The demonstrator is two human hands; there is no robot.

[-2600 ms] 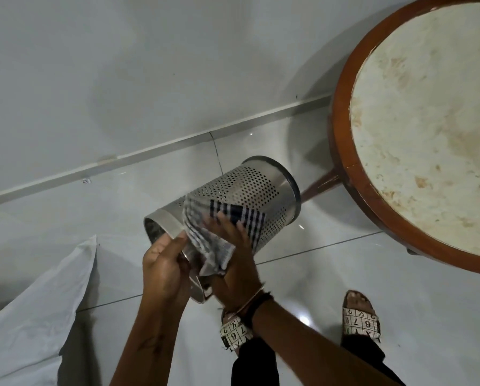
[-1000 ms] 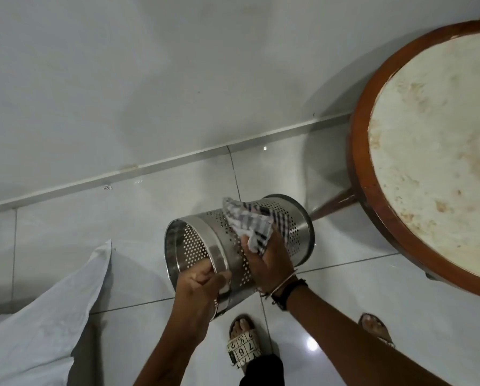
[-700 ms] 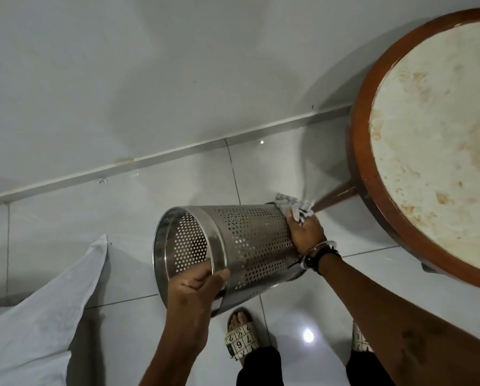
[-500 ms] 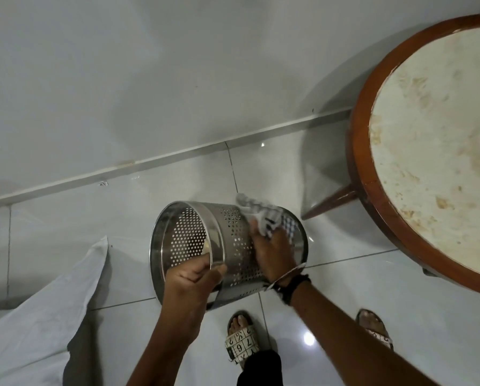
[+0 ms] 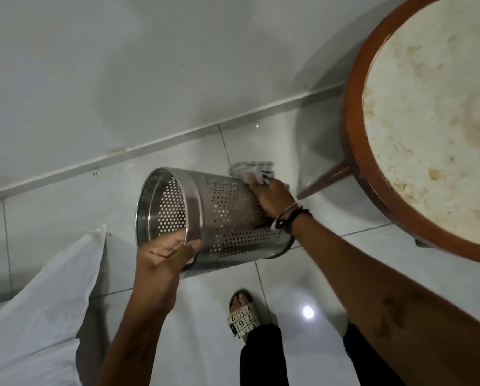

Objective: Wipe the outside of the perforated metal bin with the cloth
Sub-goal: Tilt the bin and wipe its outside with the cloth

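Observation:
The perforated metal bin (image 5: pixel 227 215) is held on its side above the tiled floor, its open mouth facing left toward me. My left hand (image 5: pixel 163 254) grips the solid rim band at the mouth's lower edge. My right hand (image 5: pixel 272 199) presses the checked cloth (image 5: pixel 251 169) against the bin's far end, near its base; most of the cloth is bunched under my fingers and only a crumpled part sticks out above them.
A round table with a brown wooden rim (image 5: pixel 355 151) and a slanted leg (image 5: pixel 325 179) stands close on the right. White fabric (image 5: pixel 38 302) lies at the lower left. My sandalled foot (image 5: pixel 241 316) is under the bin. The wall's skirting (image 5: pixel 177 135) runs behind.
My right hand has slid the cloth along the bin's side from the middle to the base end. The bin has turned slightly in my left hand's grip.

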